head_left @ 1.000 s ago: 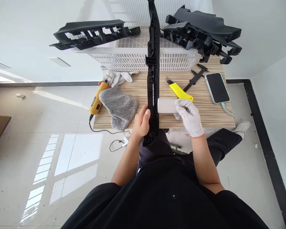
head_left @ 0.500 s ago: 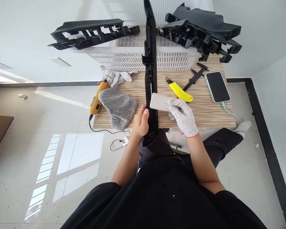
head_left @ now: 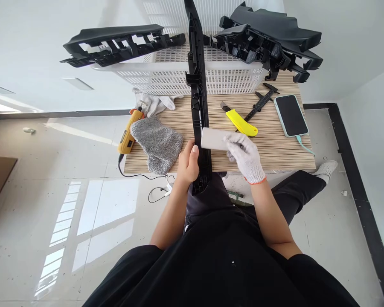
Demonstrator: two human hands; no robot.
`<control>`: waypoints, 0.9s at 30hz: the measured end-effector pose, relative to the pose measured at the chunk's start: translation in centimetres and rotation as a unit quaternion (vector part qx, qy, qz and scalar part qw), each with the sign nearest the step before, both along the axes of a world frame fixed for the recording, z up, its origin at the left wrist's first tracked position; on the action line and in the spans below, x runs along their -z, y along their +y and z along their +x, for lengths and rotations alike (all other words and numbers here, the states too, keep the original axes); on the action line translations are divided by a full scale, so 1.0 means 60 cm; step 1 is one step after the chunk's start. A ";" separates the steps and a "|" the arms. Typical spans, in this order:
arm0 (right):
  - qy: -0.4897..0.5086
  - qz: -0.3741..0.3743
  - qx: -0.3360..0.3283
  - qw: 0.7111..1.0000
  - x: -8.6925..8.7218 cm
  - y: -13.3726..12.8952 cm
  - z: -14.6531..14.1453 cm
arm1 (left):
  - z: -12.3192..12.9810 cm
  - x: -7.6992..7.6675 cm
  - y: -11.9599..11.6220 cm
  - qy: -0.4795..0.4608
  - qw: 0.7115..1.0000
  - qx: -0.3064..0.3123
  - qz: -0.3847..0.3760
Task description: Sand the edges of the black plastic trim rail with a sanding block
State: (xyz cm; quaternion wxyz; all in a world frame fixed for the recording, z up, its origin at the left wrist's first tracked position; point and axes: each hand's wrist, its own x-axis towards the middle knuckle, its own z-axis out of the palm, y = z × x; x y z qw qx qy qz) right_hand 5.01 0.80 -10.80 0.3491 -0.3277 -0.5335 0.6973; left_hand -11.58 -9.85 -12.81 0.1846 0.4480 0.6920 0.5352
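A long black plastic part stands lengthwise in front of me, its lower end near my lap and its upper end over the basket. My bare left hand is closed round its lower edge, thumb on the near side. My right hand, in a white knitted glove with an orange cuff, pinches a flat whitish block. The block's left end lies against or just over the black part; contact is hard to make out. Right of the part lies a yellow utility knife with its blade showing.
On the striped table are a grey cloth, a yellow corded tool, white gloves, a black caliper and a phone on a cable. Behind, a white basket bears black parts.
The upper end of the long black part has tilted slightly to the left. The whitish block has dropped a little. Both hands keep their hold.
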 end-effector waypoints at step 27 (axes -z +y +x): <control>-0.029 0.159 -0.069 0.984 -0.009 0.003 0.017 | 0.000 -0.001 -0.001 -0.007 1.000 -0.004 -0.013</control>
